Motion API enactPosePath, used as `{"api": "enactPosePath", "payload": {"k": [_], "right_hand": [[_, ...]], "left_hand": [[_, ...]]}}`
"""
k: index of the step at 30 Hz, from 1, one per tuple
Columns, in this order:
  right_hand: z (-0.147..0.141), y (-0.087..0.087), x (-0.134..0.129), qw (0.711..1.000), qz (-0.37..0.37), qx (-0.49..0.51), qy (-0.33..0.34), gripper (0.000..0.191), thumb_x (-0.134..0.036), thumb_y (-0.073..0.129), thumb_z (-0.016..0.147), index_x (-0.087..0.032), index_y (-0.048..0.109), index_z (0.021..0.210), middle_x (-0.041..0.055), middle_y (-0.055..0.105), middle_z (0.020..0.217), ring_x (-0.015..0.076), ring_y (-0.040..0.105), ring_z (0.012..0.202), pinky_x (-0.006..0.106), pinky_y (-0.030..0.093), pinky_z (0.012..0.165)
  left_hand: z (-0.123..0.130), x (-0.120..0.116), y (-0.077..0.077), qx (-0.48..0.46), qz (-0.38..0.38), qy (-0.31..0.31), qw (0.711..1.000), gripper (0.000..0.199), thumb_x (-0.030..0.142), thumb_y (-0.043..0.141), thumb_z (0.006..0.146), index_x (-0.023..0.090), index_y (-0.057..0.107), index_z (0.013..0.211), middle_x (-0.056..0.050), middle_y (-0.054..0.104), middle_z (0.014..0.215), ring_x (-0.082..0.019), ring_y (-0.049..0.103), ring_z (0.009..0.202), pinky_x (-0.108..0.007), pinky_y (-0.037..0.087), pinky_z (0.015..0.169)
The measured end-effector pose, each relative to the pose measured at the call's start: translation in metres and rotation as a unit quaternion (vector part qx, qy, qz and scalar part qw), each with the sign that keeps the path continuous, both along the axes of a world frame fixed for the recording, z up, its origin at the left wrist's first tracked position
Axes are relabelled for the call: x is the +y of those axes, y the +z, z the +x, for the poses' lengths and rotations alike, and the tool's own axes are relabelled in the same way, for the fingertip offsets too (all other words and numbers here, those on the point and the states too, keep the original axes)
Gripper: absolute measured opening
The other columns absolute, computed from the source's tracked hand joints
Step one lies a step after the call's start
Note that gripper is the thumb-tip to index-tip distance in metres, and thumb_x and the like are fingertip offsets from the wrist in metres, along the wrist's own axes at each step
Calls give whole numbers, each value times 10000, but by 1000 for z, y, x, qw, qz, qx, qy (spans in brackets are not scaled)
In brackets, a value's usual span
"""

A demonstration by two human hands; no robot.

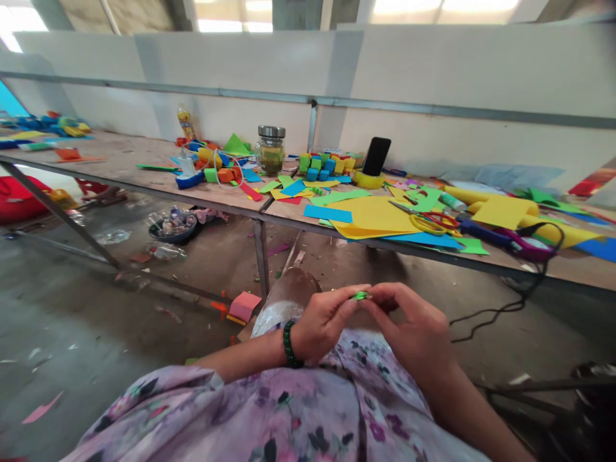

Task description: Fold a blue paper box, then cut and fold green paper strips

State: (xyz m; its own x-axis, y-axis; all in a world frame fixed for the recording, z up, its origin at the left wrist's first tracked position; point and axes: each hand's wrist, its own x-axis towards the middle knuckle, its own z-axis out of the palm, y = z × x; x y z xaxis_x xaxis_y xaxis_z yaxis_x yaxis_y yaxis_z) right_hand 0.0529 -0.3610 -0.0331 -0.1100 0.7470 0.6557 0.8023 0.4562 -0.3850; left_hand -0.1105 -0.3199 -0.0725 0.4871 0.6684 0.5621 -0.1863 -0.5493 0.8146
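Observation:
Above my lap, my left hand point(323, 324) and my right hand point(414, 321) meet at the fingertips. Pinched between them is a small green piece point(359, 296), which looks like folded paper or foam; most of it is hidden by the fingers. Both hands are closed on it. A dark green bead bracelet point(290, 344) circles my left wrist. Beyond the hands, on the table edge, lie yellow sheets point(375, 215), a blue strip point(328, 213) and scissors point(427, 222) with yellow and red handles.
On the long table point(212, 197) stand a lidded glass jar point(271, 153), a phone point(376, 156) propped on a yellow ring, and several coloured foam cubes point(322, 168). A purple-and-blue tool point(524, 244) trails a black cord point(522, 301) over the edge. A basin point(173, 226) holds bottles underneath.

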Motion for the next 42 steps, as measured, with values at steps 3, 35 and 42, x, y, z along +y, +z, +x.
{"api": "enactPosePath", "payload": {"k": [3,35,42], "right_hand": [[4,0,1,999,-35,12,1,69,-291,641,851,-224,646,872,-12,662,731,119,608,617,229,492,594],[-2,-24,15,985,-96,128,61,173,-351,654,819,-200,591,766,-51,503,586,78,446,478,201,372,461],[-5,-13,20,945,-163,276,68,208,-374,687,794,-190,646,704,10,639,622,128,597,554,228,490,521]], "left_hand": [[3,3,-2,7,5,29,1000,301,254,394,969,117,633,1090,-110,707,1054,-165,667,943,-241,504,834],[-4,28,7,165,-47,-45,984,300,282,424,930,117,674,903,-68,679,828,-165,617,794,-263,471,774],[-4,24,13,163,-60,-24,984,186,212,480,888,123,627,819,-33,656,761,-120,583,692,-208,455,662]]}}
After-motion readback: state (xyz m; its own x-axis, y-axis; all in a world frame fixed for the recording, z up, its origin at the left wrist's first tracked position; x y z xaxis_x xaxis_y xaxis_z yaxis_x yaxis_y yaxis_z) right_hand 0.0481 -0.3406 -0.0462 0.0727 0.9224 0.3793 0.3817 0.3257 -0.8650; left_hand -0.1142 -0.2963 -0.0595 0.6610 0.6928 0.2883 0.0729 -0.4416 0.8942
